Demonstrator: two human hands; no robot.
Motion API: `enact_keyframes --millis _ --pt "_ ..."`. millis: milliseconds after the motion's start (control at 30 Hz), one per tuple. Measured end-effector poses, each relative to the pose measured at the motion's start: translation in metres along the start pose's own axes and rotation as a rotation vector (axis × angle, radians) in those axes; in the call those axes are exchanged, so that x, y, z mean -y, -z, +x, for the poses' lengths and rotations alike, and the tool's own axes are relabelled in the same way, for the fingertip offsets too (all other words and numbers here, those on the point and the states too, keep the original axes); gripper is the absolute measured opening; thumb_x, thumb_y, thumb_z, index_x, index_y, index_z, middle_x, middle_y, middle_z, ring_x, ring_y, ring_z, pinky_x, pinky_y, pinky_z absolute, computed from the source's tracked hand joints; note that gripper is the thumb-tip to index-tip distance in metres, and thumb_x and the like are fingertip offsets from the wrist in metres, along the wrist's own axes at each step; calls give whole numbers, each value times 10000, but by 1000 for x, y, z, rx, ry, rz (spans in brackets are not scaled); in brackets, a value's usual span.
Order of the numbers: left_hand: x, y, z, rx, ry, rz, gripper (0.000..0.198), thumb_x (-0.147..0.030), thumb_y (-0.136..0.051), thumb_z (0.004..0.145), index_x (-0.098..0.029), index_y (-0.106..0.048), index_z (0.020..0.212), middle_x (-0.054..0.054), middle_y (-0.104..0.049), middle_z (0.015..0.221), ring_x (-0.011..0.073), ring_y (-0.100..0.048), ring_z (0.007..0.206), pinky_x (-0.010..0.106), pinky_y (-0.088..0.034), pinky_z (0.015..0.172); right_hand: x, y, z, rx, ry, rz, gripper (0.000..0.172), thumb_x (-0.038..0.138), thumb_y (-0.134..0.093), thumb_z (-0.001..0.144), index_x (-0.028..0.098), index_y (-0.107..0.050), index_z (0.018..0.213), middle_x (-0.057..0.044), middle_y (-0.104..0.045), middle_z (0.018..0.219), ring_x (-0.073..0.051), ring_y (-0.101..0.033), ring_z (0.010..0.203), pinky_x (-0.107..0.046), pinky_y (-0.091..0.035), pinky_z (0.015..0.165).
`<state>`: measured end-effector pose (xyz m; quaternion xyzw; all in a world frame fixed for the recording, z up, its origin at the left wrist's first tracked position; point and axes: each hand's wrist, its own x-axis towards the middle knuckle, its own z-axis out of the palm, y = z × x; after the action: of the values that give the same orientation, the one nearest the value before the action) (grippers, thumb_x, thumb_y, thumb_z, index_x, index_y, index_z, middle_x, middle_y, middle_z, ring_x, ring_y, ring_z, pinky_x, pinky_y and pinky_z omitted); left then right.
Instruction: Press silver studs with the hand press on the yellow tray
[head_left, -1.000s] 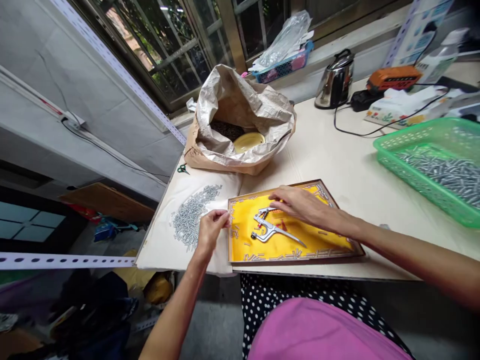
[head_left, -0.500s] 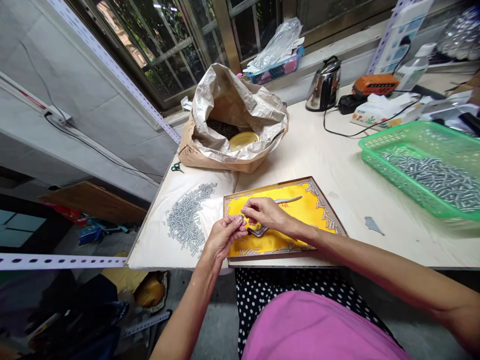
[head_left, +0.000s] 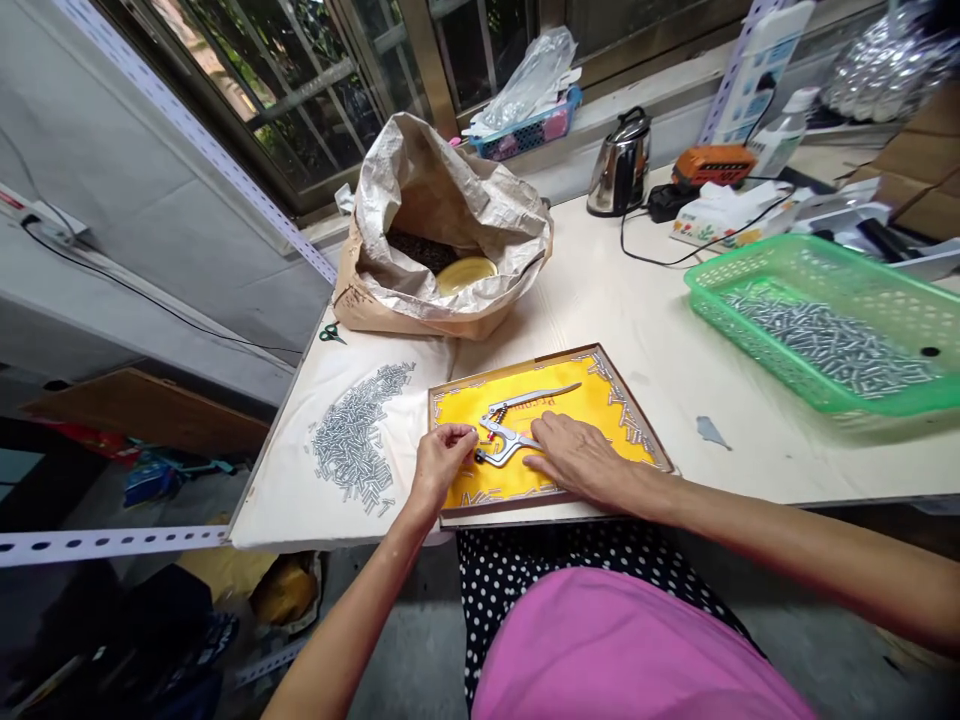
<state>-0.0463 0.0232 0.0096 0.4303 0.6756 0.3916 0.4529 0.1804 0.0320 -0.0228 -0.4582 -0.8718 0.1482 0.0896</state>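
On the yellow sheet of a shallow tray (head_left: pixel 510 500) lies a pair of silver hand pliers (head_left: pixel 514 440) with a curved jaw and its handles spread apart. My right hand (head_left: pixel 581 458) is closed around the lower handle, thumb on the near side and fingers over it. Close to the jaw, at the tray's left edge, my left hand (head_left: pixel 444 462) pinches with thumb and fingertips. Whatever sits in that pinch is too small to make out. Several small metal pins (head_left: pixel 630 420) lie along the tray's edges.
Left of the tray is a heap of metal pins (head_left: pixel 352 440) on white cloth. Behind stands an open paper sack (head_left: pixel 450 315) holding a yellow dish, with green scissors (head_left: pixel 331 333) beside it. A green basket (head_left: pixel 795 370) of metal pieces, a kettle (head_left: pixel 620 165) and a cable are rightward.
My right hand has left my left hand's fingertips and moved right and down onto the pliers' lower handle. The pliers are more exposed. The whole view has shifted slightly.
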Motion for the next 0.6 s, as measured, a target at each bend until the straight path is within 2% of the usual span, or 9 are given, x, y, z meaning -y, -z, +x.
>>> enact_keyframes --millis 167,400,600 --pt "2 -1 0 17 2 85 336 -414 -804 614 -125 -728 768 45 -717 738 143 -632 649 246 -502 644 -18 -6 10 216 109 -27 209 279 -367 1025 189 -553 1055 -102 -644 1003 -202 -579 806 -304 -346 650" --pt "5 -7 -3 86 42 168 341 -443 -803 615 -120 -731 699 27 -672 608 121 -567 557 222 -434 563 -35 12 -1 145 279 13 256 142 -348 998 169 -517 1189 -129 -635 1102 -207 -566 854 -318 -350 650" --pt "11 -14 0 78 45 260 288 -402 -816 630 -132 -741 693 41 -705 644 140 -604 586 220 -452 564 -38 19 -6 135 298 14 235 127 -346 996 175 -517 1150 -120 -629 1070 -186 -545 802 -313 -319 623"
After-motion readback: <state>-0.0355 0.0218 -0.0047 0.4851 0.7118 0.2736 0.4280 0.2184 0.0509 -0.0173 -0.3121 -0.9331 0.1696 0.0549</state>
